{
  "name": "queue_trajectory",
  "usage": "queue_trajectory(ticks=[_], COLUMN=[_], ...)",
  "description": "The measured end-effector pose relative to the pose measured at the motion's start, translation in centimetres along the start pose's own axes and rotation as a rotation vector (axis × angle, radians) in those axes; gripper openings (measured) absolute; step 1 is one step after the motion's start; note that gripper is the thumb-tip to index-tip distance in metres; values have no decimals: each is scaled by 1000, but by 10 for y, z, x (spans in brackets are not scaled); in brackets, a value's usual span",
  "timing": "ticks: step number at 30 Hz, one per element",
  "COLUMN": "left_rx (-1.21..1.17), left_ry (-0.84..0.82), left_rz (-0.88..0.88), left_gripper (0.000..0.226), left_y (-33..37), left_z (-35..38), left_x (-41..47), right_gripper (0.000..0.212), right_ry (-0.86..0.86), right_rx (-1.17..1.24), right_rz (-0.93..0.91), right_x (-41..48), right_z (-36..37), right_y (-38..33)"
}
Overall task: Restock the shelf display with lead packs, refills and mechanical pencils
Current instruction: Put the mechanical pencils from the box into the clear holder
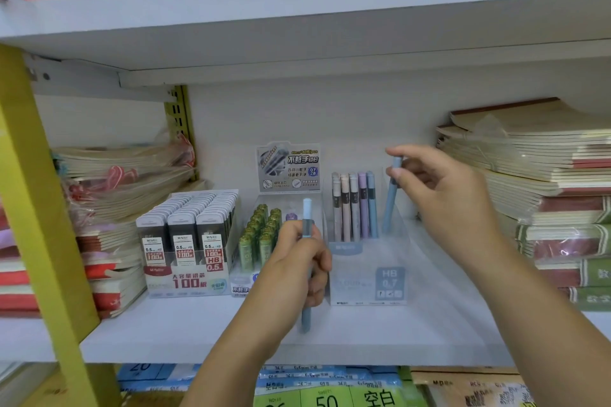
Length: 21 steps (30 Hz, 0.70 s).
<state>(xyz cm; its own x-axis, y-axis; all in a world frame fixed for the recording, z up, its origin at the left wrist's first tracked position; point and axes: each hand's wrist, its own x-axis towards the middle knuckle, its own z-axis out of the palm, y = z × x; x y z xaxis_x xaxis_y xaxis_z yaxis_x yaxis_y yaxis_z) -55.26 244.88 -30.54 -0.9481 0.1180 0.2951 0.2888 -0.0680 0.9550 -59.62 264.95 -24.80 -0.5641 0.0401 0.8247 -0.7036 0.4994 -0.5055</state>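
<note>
Right hand [439,188] pinching blue pencil [391,195] over clear display box [390,284]; left hand [297,261] gripping another

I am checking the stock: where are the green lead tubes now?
Head view: the green lead tubes stand left of centre, between the black lead packs and the left hand.

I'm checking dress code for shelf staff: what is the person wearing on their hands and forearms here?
Nothing shows on either. The left hand and right hand are bare, without gloves, rings, watch or bracelet, and both forearms are uncovered down to the frame edge, so no sleeves are visible.
</note>
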Motion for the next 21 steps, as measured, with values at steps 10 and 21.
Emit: queue_trajectory(ticks=[10, 21], left_rx=[155, 45], left_ry=[90, 40], left_rz=[152, 79], left_gripper=[26, 24], left_y=[1, -1], left_z=[-5, -11], left_x=[-3, 0], right_gripper=[27, 22], right_ry=[-53, -53], right_rx=[-95, -232], right_rz=[12, 49], right_x=[-4, -1], right_z=[13, 18], right_y=[6, 20])
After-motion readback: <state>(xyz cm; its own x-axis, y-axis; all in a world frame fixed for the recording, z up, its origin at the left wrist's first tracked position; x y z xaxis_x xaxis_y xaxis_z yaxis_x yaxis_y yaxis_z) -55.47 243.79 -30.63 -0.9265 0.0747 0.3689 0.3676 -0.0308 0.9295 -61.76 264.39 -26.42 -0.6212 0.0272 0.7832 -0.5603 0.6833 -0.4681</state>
